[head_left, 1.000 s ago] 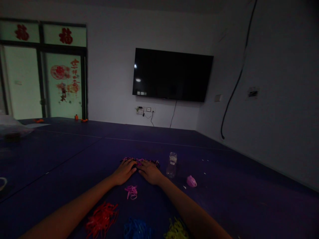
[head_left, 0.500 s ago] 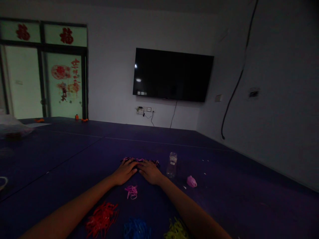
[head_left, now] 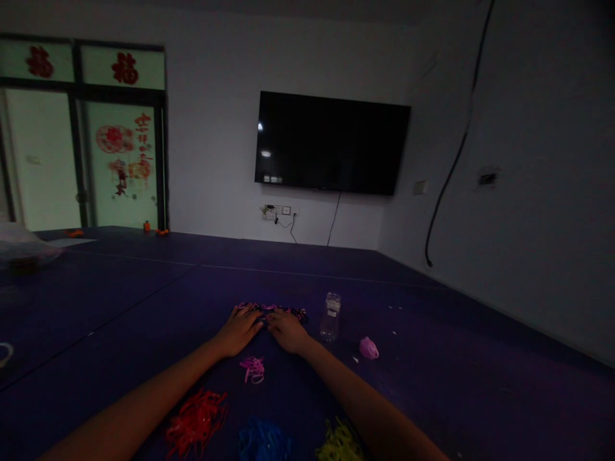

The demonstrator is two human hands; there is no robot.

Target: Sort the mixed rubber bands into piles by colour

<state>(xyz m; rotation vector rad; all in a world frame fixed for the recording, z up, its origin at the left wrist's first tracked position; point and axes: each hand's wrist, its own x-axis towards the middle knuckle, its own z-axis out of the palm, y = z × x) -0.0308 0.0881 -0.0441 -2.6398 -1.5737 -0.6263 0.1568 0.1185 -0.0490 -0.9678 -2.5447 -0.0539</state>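
My left hand (head_left: 238, 331) lies palm down with its fingers stretched forward, tips touching a pink-and-dark row of looped strips (head_left: 270, 307). Beside it, my right hand (head_left: 288, 330) rests the same way on the right part of that row, fingers extended. A small gap separates the two hands, and the fingers partly cover the row. Just in front of my wrists is a small heap of pink bands (head_left: 253, 369). Closer to me lie red bands (head_left: 196, 419), blue bands (head_left: 264, 442) and yellow-green bands (head_left: 339, 442).
A clear bottle (head_left: 330, 317) stands right of my right hand, with a pink lid-like piece (head_left: 369, 348) farther right. White scraps dot the purple surface (head_left: 432, 384). At far left is a clear plastic bag (head_left: 24, 246). A black screen (head_left: 331, 144) hangs on the wall.
My hands have drawn slightly apart; the fingers that met or overlapped in the middle now have a gap. The view has shifted a little.
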